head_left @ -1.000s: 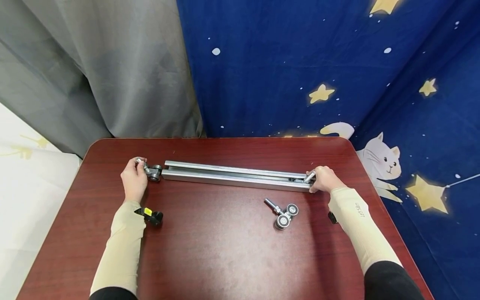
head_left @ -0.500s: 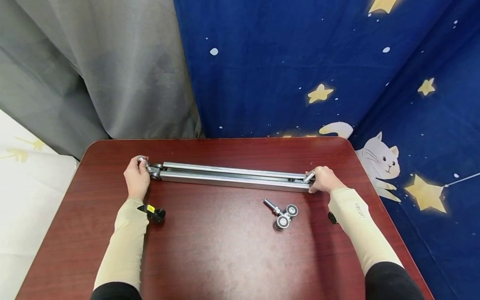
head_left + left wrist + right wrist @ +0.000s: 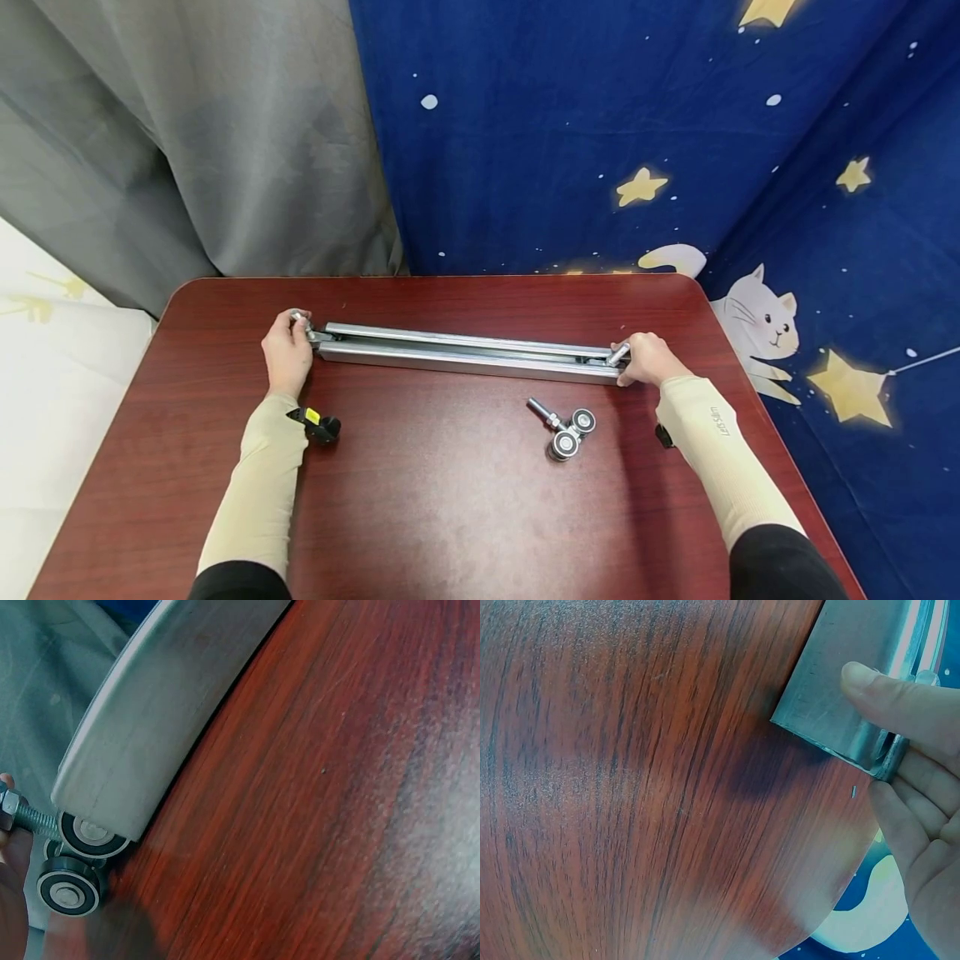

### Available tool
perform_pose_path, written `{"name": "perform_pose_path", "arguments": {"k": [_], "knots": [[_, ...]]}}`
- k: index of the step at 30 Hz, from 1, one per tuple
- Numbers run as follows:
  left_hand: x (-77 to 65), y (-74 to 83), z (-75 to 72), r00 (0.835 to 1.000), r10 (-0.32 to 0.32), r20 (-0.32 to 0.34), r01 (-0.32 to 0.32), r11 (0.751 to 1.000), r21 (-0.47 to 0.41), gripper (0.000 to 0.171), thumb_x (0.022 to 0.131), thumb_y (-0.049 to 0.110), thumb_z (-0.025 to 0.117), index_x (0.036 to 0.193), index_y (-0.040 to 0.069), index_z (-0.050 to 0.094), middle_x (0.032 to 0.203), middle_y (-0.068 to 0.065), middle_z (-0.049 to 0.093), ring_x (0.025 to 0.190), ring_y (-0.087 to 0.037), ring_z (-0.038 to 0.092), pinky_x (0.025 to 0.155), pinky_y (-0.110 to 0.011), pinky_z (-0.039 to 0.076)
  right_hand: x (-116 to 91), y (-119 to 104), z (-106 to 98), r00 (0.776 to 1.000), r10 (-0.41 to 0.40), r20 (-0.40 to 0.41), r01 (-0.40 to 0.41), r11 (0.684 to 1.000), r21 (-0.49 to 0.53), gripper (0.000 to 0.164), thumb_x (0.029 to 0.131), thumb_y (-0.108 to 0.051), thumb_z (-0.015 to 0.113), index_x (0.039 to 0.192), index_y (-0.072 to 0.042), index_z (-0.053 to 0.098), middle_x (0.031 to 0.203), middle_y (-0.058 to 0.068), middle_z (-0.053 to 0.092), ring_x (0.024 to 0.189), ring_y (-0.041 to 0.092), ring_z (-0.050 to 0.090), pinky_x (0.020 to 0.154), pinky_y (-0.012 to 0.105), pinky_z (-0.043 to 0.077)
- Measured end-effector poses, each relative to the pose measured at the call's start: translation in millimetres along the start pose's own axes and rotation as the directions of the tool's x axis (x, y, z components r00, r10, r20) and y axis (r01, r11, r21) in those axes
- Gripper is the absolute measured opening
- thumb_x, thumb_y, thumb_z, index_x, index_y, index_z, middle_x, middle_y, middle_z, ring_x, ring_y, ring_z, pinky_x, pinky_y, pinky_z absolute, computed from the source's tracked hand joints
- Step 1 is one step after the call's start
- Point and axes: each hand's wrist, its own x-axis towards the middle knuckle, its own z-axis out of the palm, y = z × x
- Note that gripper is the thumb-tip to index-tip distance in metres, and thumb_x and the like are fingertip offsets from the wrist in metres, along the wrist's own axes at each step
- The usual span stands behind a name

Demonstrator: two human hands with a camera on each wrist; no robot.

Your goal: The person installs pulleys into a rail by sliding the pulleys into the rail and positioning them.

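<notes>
A long steel sliding-door track (image 3: 450, 365) lies across the table, its slot facing up. At its left end my left hand (image 3: 287, 357) pinches a roller trolley by its threaded bolt (image 3: 36, 819). In the left wrist view one trolley wheel (image 3: 93, 831) sits partly inside the track's mouth, and another wheel (image 3: 68, 892) is outside it. My right hand (image 3: 651, 358) grips the track's right end, thumb along the side wall. A second trolley is inside the slot there, its bolt (image 3: 618, 355) sticking up by my right fingers. Its wheels are mostly hidden.
A third roller trolley (image 3: 566, 444) lies loose on the reddish wooden table (image 3: 450, 483), in front of the track toward the right. Grey curtain (image 3: 285, 150) and blue star-patterned curtain (image 3: 525, 150) hang behind the table's far edge.
My left hand has moved right with its trolley, from a small gap off the track to its left end, where the wheels are now entering. The right hand has stayed put.
</notes>
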Motion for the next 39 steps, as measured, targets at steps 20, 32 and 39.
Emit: {"name": "perform_pose_path", "arguments": {"k": [20, 32, 39], "knots": [[-6.6, 10.5, 10.6, 0.996, 0.04, 0.083, -0.04, 0.999, 0.001, 0.021, 0.094, 0.009, 0.046, 0.106, -0.003, 0.058, 0.103, -0.018, 0.063, 0.091, -0.025, 0.057, 0.074, -0.034, 0.041, 2.8, 3.1, 1.7, 1.0, 0.001, -0.01, -0.001, 1.0, 0.015, 0.059, 0.053, -0.012, 0.084, 0.108, 0.0, 0.065, 0.098, 0.018, 0.066, 0.081, 0.027, 0.055, 0.078, 0.044, 0.046], [-10.5, 22.3, 16.5, 0.987, 0.095, 0.129, -0.094, 0.995, -0.014, 0.019, 0.092, 0.005, 0.049, 0.104, -0.005, 0.059, 0.101, -0.02, 0.064, 0.093, -0.028, 0.059, 0.077, -0.037, 0.044, 3.6, 2.6, 3.1, 1.0, -0.005, -0.018, 0.005, 1.0, 0.007, 0.058, 0.052, -0.013, 0.084, 0.106, 0.0, 0.066, 0.095, 0.018, 0.067, 0.079, 0.028, 0.056, 0.077, 0.044, 0.046], [-13.4, 28.2, 20.0, 0.976, 0.111, 0.185, -0.109, 0.994, -0.022, 0.019, 0.092, 0.004, 0.049, 0.105, -0.005, 0.059, 0.103, -0.021, 0.063, 0.096, -0.029, 0.059, 0.079, -0.04, 0.046, 3.5, 2.2, 2.3, 1.0, 0.009, -0.003, -0.009, 1.0, 0.009, 0.058, 0.053, -0.013, 0.084, 0.106, 0.0, 0.066, 0.095, 0.019, 0.066, 0.08, 0.029, 0.056, 0.078, 0.045, 0.046]]}}
